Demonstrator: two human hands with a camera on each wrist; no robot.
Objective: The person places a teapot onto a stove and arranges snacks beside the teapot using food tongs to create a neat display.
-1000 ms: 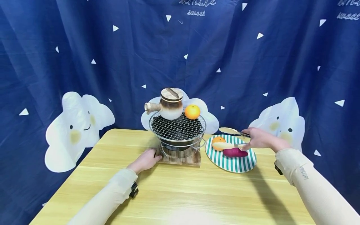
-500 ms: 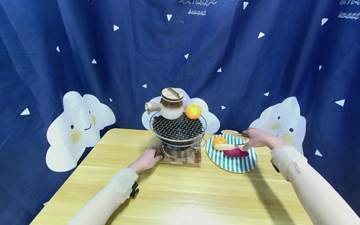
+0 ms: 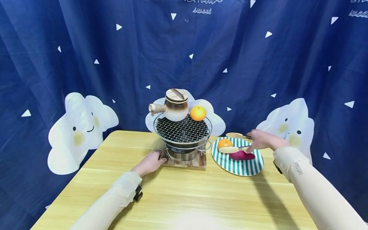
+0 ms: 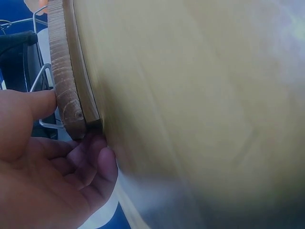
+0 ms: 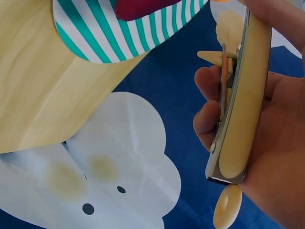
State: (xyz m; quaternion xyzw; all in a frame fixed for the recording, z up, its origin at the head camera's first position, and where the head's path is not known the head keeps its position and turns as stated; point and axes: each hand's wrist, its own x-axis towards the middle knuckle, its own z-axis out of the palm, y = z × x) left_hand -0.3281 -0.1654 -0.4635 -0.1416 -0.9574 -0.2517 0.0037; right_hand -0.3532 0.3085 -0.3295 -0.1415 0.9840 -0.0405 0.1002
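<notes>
In the head view my left hand (image 3: 148, 163) holds the near left corner of the dark wooden board (image 3: 188, 164) under the round grill. The left wrist view shows my thumb (image 4: 44, 103) against the board's edge and my fingers (image 4: 95, 164) curled at its corner. My right hand (image 3: 263, 140) grips a pair of tongs (image 5: 245, 102) with pale wooden handle sides. Their spread pale tips lie either side of an orange (image 3: 225, 142) on a green-and-white striped plate (image 3: 240, 170), the near tip overlapping it. Just in front lies a purple sweet potato (image 3: 242, 156).
On the board stands a grill with a black wire mesh (image 3: 181, 131). It carries a clay pot (image 3: 176, 111) with a wooden lid and side handle, and a second orange (image 3: 198, 113). A blue curtain (image 3: 184, 70) with white clouds hangs directly behind the table (image 3: 178, 191).
My right hand and sleeve have shifted slightly left, the tongs staying around the orange on the plate. My left hand keeps its hold on the board. The head view has tilted a little.
</notes>
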